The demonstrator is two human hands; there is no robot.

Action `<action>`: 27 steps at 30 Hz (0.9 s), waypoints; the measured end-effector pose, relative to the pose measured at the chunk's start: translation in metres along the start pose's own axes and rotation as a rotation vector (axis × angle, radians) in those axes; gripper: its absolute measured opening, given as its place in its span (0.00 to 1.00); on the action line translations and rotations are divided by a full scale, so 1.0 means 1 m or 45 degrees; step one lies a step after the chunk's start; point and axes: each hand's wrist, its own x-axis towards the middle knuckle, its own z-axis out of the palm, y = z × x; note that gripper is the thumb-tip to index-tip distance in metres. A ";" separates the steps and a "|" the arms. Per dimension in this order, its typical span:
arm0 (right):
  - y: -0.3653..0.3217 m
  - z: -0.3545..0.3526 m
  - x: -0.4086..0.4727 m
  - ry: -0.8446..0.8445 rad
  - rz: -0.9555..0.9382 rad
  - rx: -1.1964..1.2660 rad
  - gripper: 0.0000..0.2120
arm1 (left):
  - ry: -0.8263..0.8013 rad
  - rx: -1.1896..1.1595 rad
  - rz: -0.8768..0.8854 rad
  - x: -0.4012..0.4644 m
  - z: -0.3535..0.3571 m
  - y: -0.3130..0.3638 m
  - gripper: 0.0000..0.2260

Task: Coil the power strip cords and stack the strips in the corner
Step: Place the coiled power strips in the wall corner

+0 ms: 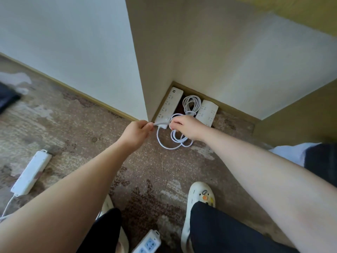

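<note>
Two white power strips lie side by side in the wall corner: a long one (169, 106) on the left and a shorter one (207, 112) on the right. A coiled white cord (191, 104) rests between them. My left hand (137, 133) pinches the cord end at the near end of the long strip. My right hand (184, 127) grips a bundle of white cord loops (176, 141) that hang down onto the carpet in front of the strips.
Another white strip (32, 173) lies on the patterned carpet at the left, its cord trailing off the frame. A strip with blue sockets (148, 242) sits by my feet. My white clog (197, 201) stands near the corner. A dark object (7, 99) lies far left.
</note>
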 end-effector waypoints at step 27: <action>0.034 -0.040 -0.051 0.744 0.394 0.929 0.13 | -0.083 0.257 -0.125 -0.034 -0.002 0.006 0.12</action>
